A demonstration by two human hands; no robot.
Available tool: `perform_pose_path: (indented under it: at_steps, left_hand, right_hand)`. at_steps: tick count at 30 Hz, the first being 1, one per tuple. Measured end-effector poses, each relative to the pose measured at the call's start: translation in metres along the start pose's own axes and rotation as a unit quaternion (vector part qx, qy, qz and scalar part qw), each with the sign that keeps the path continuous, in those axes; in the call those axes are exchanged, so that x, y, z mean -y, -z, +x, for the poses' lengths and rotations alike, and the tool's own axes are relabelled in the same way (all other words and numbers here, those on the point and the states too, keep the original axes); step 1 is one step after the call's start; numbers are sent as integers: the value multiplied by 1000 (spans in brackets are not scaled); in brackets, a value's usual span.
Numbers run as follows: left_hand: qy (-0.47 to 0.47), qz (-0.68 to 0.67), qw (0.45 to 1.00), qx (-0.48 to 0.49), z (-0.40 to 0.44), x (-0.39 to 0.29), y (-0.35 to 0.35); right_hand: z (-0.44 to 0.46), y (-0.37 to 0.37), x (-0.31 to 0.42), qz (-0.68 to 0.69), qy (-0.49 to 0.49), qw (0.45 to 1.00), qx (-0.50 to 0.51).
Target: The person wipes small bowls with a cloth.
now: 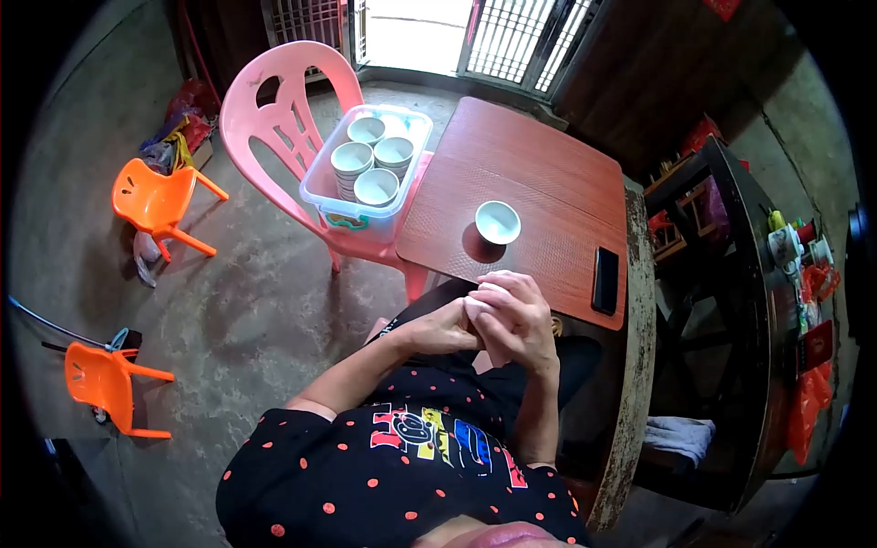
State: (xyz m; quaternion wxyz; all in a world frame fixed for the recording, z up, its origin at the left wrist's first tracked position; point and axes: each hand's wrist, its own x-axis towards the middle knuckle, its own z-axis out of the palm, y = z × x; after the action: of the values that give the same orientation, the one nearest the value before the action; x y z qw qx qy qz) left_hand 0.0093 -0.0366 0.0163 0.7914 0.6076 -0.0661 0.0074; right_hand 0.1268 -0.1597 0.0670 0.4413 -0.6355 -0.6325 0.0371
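The counter (548, 169) has a reddish-brown top with rounded corners, and on it a small white bowl (498, 222) stands open side up, nearer the near edge than the far one and well in from the left and right edges, with a dark shadow beside it. A black phone (605, 281) lies flat by the near right corner, its long side running along the right edge. Just off the left edge, a pink chair (370, 250) carries a clear plastic tub (388, 224) on its seat.

Grey floor (265, 320); orange chairs (151, 196) left; pink chair (242, 105) beside reddish table (548, 173); bright opening (411, 36) beside latticed panel (516, 41).
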Motion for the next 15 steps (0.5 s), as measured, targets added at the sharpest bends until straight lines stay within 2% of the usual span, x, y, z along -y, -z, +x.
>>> perform_pose_path:
  at_steps: [2,3,4,6,7,8,10,11,12,13,14,15]
  left_hand:
    - [11,-10,1000,25,-1,0,1]
    - [6,-9,1000,29,0,1,0]
    - [-1,-4,1000,18,0,-7,-7]
    - [-58,117,991,3,4,-2,-13]
    - [-71,194,978,-9,4,-6,-17]
    - [-82,214,973,-13,6,-4,-18]
    - [-108,253,961,-28,8,0,-18]
    - [-51,191,980,-1,7,-3,-15]
    - [51,59,997,21,4,-17,-14]
    - [57,-54,997,19,3,-13,-7]
    - [58,-167,984,13,1,-5,0]
    - [28,-227,973,-22,4,5,2]
  right_hand:
    - [-11,-7,-28,176,-52,981,-57]
    - [-16,-16,-32,325,-127,928,-132]
    - [-19,-20,-27,492,-184,833,-171]
    - [-22,-39,-28,612,-189,713,-285]
    - [-20,-39,-30,689,-260,613,-286]
    - [-20,-36,-28,723,-300,561,-268]
    - [-22,-33,-40,698,-333,580,-256]
    - [-27,-30,-47,651,-293,665,-218]
    - [-32,-28,-42,586,-286,726,-217]
    - [-28,-18,-34,444,-263,842,-157]
    - [-21,-11,-26,289,-223,927,-87]
    - [-19,-15,-23,254,-181,946,-85]
